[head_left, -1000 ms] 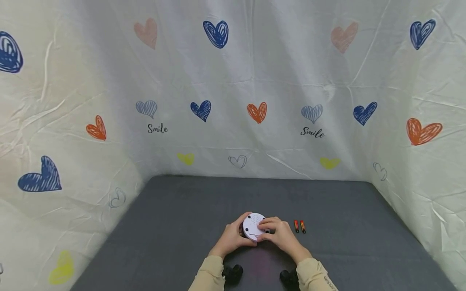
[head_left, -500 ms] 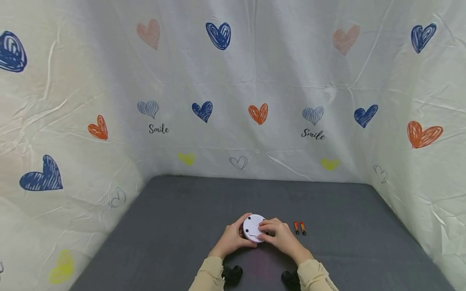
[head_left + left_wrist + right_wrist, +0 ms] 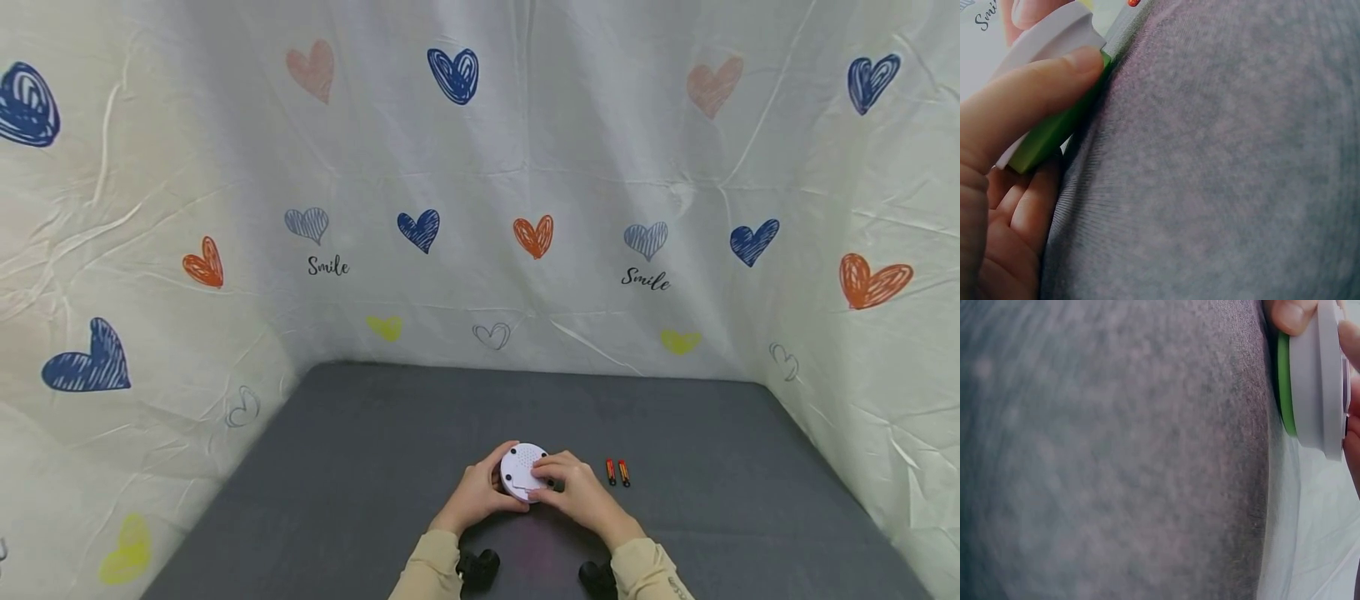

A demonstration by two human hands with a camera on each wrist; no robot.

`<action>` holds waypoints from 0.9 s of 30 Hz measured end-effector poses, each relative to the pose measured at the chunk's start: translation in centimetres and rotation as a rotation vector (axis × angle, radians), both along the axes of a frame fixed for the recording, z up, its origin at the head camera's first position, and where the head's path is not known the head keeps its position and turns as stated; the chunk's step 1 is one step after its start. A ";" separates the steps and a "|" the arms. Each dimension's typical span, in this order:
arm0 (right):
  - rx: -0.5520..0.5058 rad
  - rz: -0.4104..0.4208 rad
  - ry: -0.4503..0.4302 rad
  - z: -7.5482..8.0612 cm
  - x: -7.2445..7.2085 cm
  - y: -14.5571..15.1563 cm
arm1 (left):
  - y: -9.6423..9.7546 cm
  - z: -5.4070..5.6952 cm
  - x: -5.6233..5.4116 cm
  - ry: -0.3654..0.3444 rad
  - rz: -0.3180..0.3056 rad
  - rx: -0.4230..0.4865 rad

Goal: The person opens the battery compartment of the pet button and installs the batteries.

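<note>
A round white device (image 3: 521,473) with a green rim (image 3: 1285,387) is held between both hands over the dark table. Its upturned face has small holes, small black feet and the outline of a cover panel. The left hand (image 3: 481,487) grips its left side, thumb on the near edge (image 3: 1088,61) and fingers curled beneath the green part. With curled fingers and thumb, the right hand (image 3: 576,490) pinches at the right part of the face, hiding some of the panel. In the right wrist view its fingertips lie against a thin raised plate (image 3: 1345,387).
Two red-and-black batteries, a left one (image 3: 611,472) and a right one (image 3: 624,472), lie side by side to the right of the right hand. Black wrist mounts (image 3: 480,569) sit under the sleeves. A white curtain (image 3: 480,167) printed with hearts surrounds the grey tabletop (image 3: 390,433).
The right thumb and fingers have shifted slightly on the device's face. The left hand keeps its grip, and the head view has tilted a little. Both batteries lie where they were.
</note>
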State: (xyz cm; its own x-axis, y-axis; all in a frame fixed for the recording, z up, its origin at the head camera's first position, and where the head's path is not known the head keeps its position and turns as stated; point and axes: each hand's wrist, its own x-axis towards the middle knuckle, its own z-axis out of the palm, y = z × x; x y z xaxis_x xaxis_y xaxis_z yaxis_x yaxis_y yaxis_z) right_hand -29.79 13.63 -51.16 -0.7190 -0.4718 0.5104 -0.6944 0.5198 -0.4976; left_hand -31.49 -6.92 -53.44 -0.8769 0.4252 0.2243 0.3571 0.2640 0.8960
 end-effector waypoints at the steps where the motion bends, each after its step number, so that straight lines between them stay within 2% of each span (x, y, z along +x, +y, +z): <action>1: 0.000 -0.004 0.002 0.0 0.0 0.0 | 0.0 -0.1 0.0 0.000 0.003 -0.007; 3: -0.001 -0.013 0.007 0.0 -0.1 -0.1 | 0.0 0.1 0.1 0.007 0.004 -0.009; 9: 0.011 -0.002 0.026 -0.1 -0.1 -0.1 | 0.0 2.2 1.4 0.004 -0.006 0.001; 11: 0.009 0.003 0.025 -0.1 0.0 -0.1 | 0.0 2.6 1.6 -0.007 -0.006 -0.001; 14: -0.003 0.011 0.033 -0.1 0.0 0.0 | 0.0 2.4 1.5 -0.007 -0.005 0.003; 21: -0.070 0.012 0.072 0.0 0.2 0.2 | 0.1 0.2 0.1 0.003 0.007 -0.003; 24: -0.165 -0.019 0.071 0.1 0.2 0.4 | 0.1 -0.1 -0.2 -0.005 0.002 0.005; 27: -0.250 -0.052 0.110 0.2 0.2 1.0 | 0.1 0.2 0.0 -0.015 0.001 0.006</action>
